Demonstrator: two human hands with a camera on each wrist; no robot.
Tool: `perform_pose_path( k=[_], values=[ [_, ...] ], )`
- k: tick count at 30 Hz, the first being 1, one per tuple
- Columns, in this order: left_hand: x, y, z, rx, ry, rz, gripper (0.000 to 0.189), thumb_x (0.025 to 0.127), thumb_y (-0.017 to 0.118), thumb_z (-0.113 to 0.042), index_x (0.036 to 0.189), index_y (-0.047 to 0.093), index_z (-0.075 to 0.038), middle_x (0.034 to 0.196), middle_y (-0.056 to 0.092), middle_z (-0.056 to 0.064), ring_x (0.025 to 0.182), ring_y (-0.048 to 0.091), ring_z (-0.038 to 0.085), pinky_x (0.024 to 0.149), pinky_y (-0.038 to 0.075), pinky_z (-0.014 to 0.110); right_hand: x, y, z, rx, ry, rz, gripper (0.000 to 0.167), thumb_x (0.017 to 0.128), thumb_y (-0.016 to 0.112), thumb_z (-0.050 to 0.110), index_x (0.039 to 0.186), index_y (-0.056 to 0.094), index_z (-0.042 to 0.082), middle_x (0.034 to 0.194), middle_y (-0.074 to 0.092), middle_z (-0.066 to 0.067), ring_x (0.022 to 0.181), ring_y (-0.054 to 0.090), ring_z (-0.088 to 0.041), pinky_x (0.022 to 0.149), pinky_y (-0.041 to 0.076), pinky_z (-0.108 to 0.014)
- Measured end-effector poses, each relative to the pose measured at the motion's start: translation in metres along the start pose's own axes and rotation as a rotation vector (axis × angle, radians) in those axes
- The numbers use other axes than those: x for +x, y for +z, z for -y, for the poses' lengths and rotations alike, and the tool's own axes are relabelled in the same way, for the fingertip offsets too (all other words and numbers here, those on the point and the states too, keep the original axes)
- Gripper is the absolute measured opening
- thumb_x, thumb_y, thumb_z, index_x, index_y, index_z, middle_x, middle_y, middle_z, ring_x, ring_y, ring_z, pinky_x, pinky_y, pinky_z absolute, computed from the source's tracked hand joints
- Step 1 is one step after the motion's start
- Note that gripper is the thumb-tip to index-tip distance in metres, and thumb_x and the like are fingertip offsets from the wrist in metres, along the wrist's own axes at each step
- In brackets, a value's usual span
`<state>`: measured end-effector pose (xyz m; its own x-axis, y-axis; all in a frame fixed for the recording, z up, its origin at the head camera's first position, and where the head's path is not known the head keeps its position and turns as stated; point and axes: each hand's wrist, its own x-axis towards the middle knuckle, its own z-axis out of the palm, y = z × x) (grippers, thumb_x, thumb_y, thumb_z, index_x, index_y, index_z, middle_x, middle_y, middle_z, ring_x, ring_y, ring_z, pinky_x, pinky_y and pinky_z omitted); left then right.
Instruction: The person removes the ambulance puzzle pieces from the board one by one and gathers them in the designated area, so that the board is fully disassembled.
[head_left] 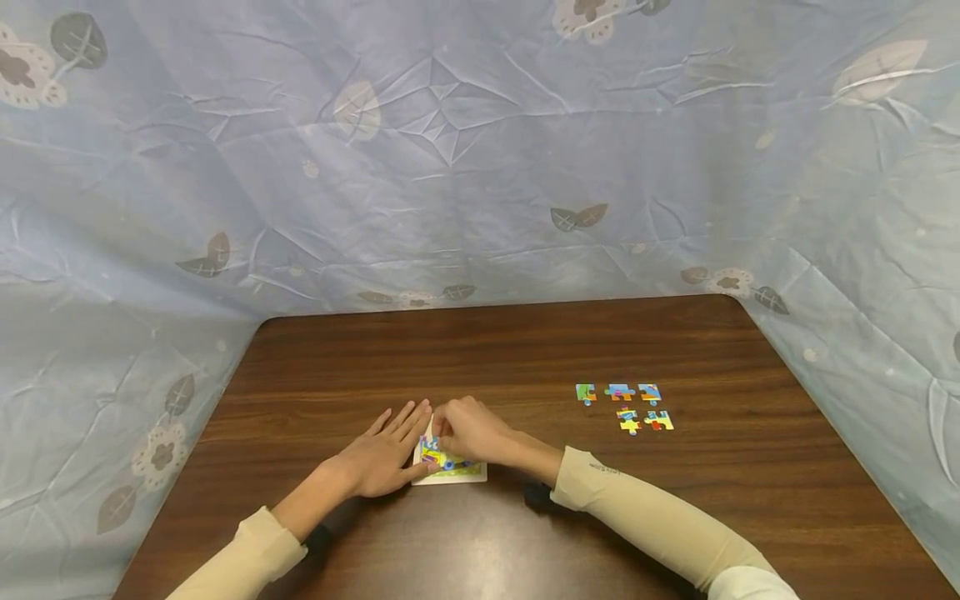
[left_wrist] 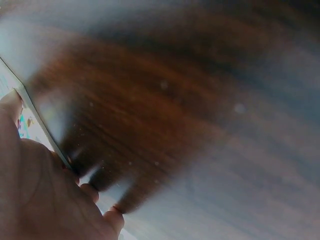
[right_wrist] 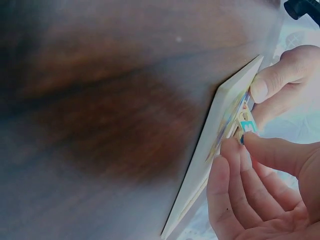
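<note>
1. Head view, bottom of the frame: two beige sleeves (head_left: 652, 521) lead up to the hands, one from the lower left, one from the lower right.
2. Left of lower centre, the left hand (head_left: 375, 460) lies palm down, fingers straight and spread, its thumb on the lower left part of a white-rimmed jigsaw board (head_left: 459, 479).
3. Above that board's right half is the right hand (head_left: 472, 429), fingers bent; the right wrist view shows its thumb and fingertips pinching a small jigsaw piece (right_wrist: 247, 120), tilted, close over the board. Whether the piece touches the board cannot be told.
4. Right of centre, well apart from both hands, five loose jigsaw pieces (head_left: 619, 392) lie in two rows, three above two.
5. Beyond, the dark wood-grain table (head_left: 375, 358) ends at a pale blue-grey curtain (head_left: 480, 192) printed with leaves and flowers, filling the upper frame.
</note>
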<state>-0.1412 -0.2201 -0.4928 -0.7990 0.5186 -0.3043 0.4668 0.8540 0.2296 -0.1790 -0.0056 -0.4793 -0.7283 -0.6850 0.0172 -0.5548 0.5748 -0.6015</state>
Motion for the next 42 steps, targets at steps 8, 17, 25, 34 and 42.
perform_pose_path(
  k=[8, 17, 25, 34, 42],
  values=[
    [-0.001, 0.000, 0.000, -0.008, -0.006, -0.003, 0.092, 0.106, 0.035, -0.070, 0.170, 0.006, -0.011, 0.180, -0.003, 0.007, 0.167, 0.001, 0.032, 0.136, 0.004, 0.057, -0.001, 0.002, 0.000, 0.076, 0.015, 0.009, 0.009, 0.089, 0.072, -0.003, 0.089, 0.074, 0.005, 0.077, 0.075, -0.002, 0.061, 0.058, 0.001, 0.060, 0.051, -0.012],
    [0.001, 0.003, 0.002, -0.009, -0.008, 0.002, 0.093, 0.105, 0.032, -0.073, 0.170, 0.004, -0.012, 0.180, -0.004, 0.006, 0.168, 0.000, 0.030, 0.136, 0.004, 0.057, -0.003, 0.000, -0.002, 0.125, -0.014, -0.007, 0.011, 0.088, 0.072, -0.005, 0.088, 0.076, 0.005, 0.083, 0.079, -0.005, 0.069, 0.064, -0.002, 0.066, 0.054, -0.014],
    [0.003, 0.003, 0.001, -0.004, -0.007, 0.007, 0.094, 0.105, 0.031, -0.074, 0.170, 0.004, -0.012, 0.180, -0.005, 0.006, 0.168, -0.002, 0.030, 0.136, 0.004, 0.057, -0.005, -0.012, -0.002, 0.137, 0.017, -0.043, 0.008, 0.092, 0.078, 0.003, 0.090, 0.078, 0.011, 0.092, 0.081, -0.004, 0.082, 0.072, -0.006, 0.074, 0.057, -0.015],
    [0.001, 0.001, 0.000, 0.004, -0.013, 0.008, 0.094, 0.105, 0.032, -0.074, 0.170, 0.005, -0.012, 0.180, -0.006, 0.006, 0.168, -0.001, 0.031, 0.136, 0.005, 0.058, -0.012, -0.037, -0.002, 0.197, 0.022, -0.066, 0.001, 0.093, 0.079, 0.009, 0.094, 0.080, 0.010, 0.090, 0.081, 0.000, 0.080, 0.073, -0.006, 0.072, 0.059, -0.019],
    [-0.002, 0.001, -0.001, -0.021, -0.017, -0.004, 0.094, 0.106, 0.036, -0.071, 0.170, 0.003, -0.012, 0.180, -0.002, 0.007, 0.168, 0.000, 0.032, 0.135, 0.005, 0.060, -0.024, -0.058, -0.010, 0.299, 0.028, -0.088, 0.006, 0.094, 0.080, 0.015, 0.096, 0.078, 0.009, 0.088, 0.080, 0.001, 0.085, 0.078, -0.032, 0.070, 0.058, -0.023]
  ],
)
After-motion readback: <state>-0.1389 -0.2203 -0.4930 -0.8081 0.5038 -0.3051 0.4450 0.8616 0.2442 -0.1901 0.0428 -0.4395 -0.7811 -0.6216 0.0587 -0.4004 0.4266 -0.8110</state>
